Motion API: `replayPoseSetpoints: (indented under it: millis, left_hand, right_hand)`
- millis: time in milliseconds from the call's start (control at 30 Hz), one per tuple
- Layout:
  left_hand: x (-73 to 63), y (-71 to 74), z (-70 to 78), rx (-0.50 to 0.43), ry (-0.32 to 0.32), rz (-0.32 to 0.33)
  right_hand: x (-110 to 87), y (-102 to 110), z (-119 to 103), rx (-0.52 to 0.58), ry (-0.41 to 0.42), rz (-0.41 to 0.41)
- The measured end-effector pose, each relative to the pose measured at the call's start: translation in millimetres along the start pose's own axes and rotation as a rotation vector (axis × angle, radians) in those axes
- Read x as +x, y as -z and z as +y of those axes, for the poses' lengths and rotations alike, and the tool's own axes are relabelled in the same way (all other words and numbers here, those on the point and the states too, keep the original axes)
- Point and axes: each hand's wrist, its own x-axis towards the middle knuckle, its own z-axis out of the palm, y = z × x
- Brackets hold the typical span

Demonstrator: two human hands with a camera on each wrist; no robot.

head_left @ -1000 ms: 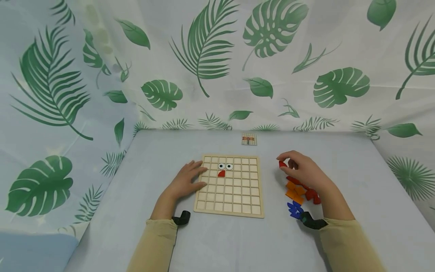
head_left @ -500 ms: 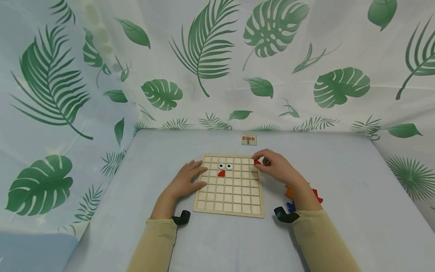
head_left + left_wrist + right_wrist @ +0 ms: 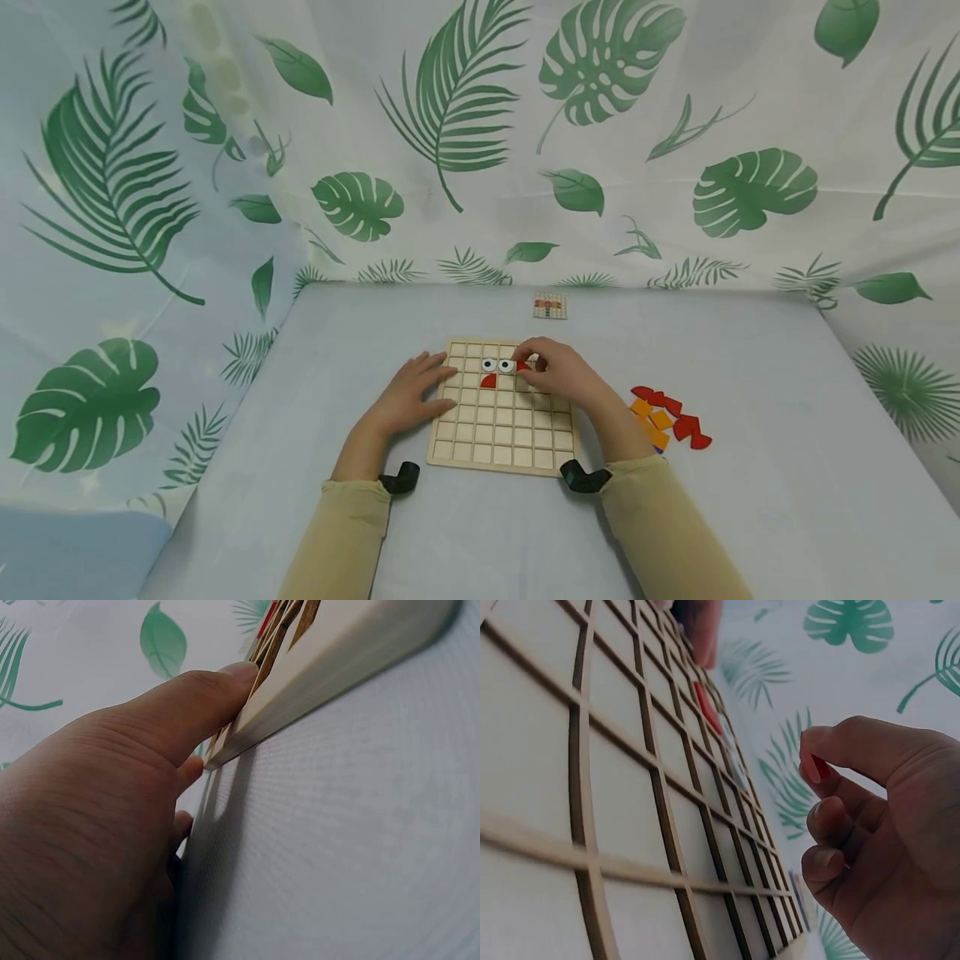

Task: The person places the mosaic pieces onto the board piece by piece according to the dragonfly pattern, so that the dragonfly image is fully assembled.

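Observation:
A square wooden grid board (image 3: 483,435) lies on the table in the head view. Two white eye tiles (image 3: 506,366) sit side by side in its upper rows, with a red quarter-round tile (image 3: 489,381) just below the left one. My left hand (image 3: 411,396) rests at the board's left edge, fingers spread, its thumb (image 3: 236,675) on the rim in the left wrist view. Over the board's upper right part, my right hand (image 3: 561,375) pinches another red tile (image 3: 815,766) between thumb and index finger. In the right wrist view that tile is held off the grid.
Right of the board lies a loose group of red tiles (image 3: 683,427) and orange tiles (image 3: 662,419); blue ones are mostly hidden by the right forearm. A small pattern card (image 3: 551,306) lies behind the board. A leaf-print curtain (image 3: 465,125) encloses the table's back and sides.
My right hand has carried the red tile leftward from beside the loose tiles to over the board, close to the right eye tile. The left hand has stayed at the board's edge.

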Motion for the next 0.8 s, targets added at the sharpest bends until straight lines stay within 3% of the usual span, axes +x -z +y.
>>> replayPoseSetpoints:
  millis: [367, 800]
  left_hand:
    - [-0.5, 1.2, -0.5, -0.008, -0.014, 0.004]
    - [0.6, 0.4, -0.3, 0.003, 0.007, -0.002]
  right_hand:
    - [13.5, -26.7, 2.2, 0.027, -0.057, -0.041]
    - [14.1, -39.8, 1.0, -0.037, -0.067, -0.007]
